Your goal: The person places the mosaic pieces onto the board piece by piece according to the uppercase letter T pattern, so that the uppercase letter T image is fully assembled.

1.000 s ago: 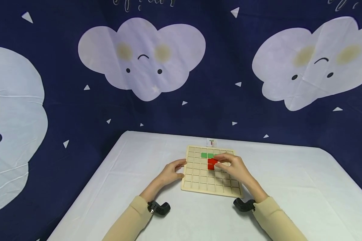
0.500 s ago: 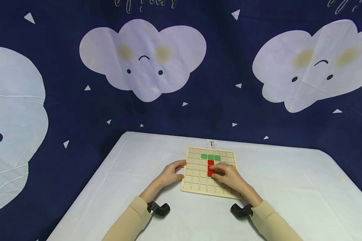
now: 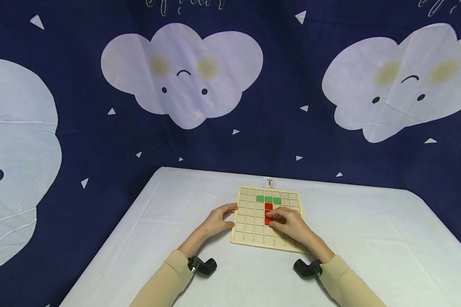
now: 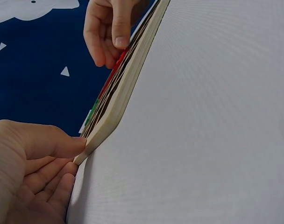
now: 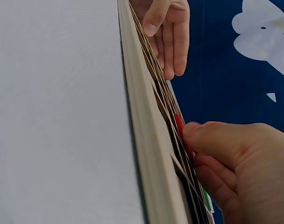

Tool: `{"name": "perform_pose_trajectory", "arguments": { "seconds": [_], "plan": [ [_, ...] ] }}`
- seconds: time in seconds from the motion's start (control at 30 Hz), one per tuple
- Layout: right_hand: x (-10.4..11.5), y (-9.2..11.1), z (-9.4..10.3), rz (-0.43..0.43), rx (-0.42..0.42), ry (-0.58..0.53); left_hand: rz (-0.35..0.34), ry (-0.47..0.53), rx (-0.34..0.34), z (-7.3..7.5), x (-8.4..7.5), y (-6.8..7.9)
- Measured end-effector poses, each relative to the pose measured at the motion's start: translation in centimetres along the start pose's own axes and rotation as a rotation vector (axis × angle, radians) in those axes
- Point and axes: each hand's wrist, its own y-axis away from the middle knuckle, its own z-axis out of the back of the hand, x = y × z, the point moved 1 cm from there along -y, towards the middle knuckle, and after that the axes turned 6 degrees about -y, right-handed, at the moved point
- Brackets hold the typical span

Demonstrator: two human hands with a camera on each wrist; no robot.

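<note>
A square pale wooden board [image 3: 249, 232] with a raised grid lies on the table. Three green tiles [image 3: 268, 199] form a row near its far side. Below the middle one, red tiles [image 3: 268, 206] run in a column toward the near edge. My right hand [image 3: 293, 226] has thumb and forefinger about the lowest red tile [image 3: 267, 221]; its fingers partly cover the column. In the right wrist view the thumb tip meets a red tile [image 5: 178, 126]. My left hand [image 3: 216, 221] rests its thumb and fingertips, spread apart, against the board's left edge.
A small card [image 3: 269, 182] printed with a grid and a T-shaped green and red pattern lies beyond the board. White cloth [image 3: 176, 192] covers the table. A dark blue curtain [image 3: 276, 140] with clouds hangs behind. Black wrist cameras [image 3: 202, 266] sit on both forearms.
My right hand has moved toward the near side, from beside the green row down the red column, and has held still there since. Another red cell now shows. The left hand stays put.
</note>
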Motion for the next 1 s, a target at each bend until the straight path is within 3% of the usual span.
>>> {"name": "perform_pose_trajectory", "arguments": {
  "seconds": [0.13,0.27,0.4,0.5,0.57,0.63,0.7,0.77,0.87,1.0],
  "plan": [
    [0.0,0.2,0.0,0.0,0.017,-0.006,-0.006,0.007,-0.003,-0.1,0.1,0.1],
    [0.5,0.1,1.0,-0.116,0.0,-0.106,-0.014,0.0,0.002,-0.2,0.1,0.1],
    [1.3,-0.6,3.7,-0.222,-0.143,-0.177,-0.006,-0.097,0.032,0.6,-0.7,-0.3],
    [1.8,-1.1,6.1,-0.263,-0.232,-0.109,-0.002,-0.257,0.011,1.6,-2.2,-0.9],
    [2.0,-1.4,7.2,-0.321,-0.183,-0.007,-0.013,-0.401,-0.023,2.1,-3.5,-1.5],
    [2.2,-1.7,7.6,-0.402,-0.053,0.137,-0.008,-0.555,-0.019,1.9,-4.6,-2.1],
    [2.4,-2.0,7.3,-0.465,0.104,0.272,0.003,-0.698,0.027,1.3,-5.7,-2.7],
    [2.6,-2.2,6.8,-0.498,0.206,0.375,0.032,-0.805,0.1,0.6,-6.4,-3.1],
    [2.8,-2.4,5.9,-0.519,0.233,0.442,0.07,-0.895,0.158,-0.2,-6.7,-3.5],
    [3.0,-2.7,5.3,-0.514,0.231,0.465,0.083,-0.938,0.168,-0.5,-6.4,-3.8]
  ]
}}
